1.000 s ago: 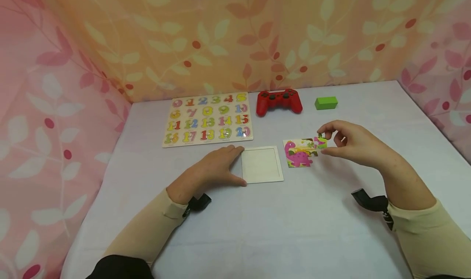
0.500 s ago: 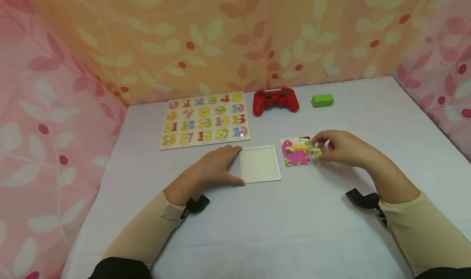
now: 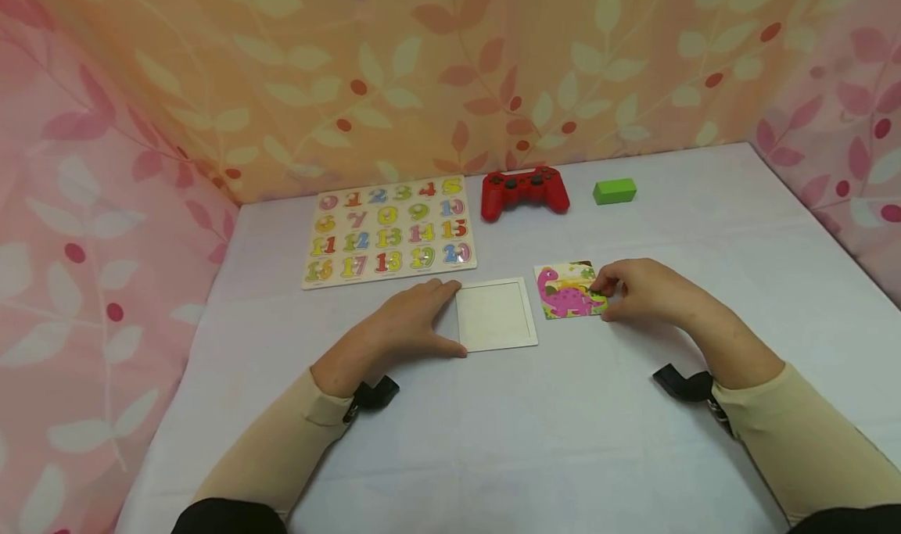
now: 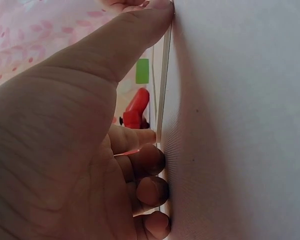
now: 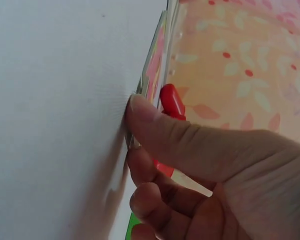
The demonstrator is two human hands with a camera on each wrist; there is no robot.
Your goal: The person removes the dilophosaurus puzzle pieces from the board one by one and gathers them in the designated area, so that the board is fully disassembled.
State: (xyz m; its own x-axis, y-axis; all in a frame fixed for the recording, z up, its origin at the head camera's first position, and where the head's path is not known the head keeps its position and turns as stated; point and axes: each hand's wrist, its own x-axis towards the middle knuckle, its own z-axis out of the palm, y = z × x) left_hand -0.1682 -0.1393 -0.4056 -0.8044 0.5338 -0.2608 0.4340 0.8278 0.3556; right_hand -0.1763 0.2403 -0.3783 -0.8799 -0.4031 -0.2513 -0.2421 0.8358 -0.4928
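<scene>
My left hand (image 3: pixel 394 324) rests at the left side of a small white puzzle frame (image 3: pixel 496 317), its thumb and index fingertips at the two left corners. In the left wrist view the other fingertips touch the cloth. Just right of the frame lies a small dinosaur jigsaw puzzle (image 3: pixel 565 293), showing a pink dinosaur. My right hand (image 3: pixel 655 293) pinches a puzzle piece (image 3: pixel 600 300) between thumb and fingers at the puzzle's right side, against the neighbouring pieces. Part of that piece is hidden by the fingers.
A number board (image 3: pixel 390 233) with colourful figures lies behind my left hand. A red game controller (image 3: pixel 525 192) and a green block (image 3: pixel 615 191) stand farther back. White cloth (image 3: pixel 507 440) covers the table, with patterned curtains (image 3: pixel 394 73) behind it.
My right hand has moved left and brought the puzzle piece from beside the puzzle up against it. The left hand and white frame have kept their places.
</scene>
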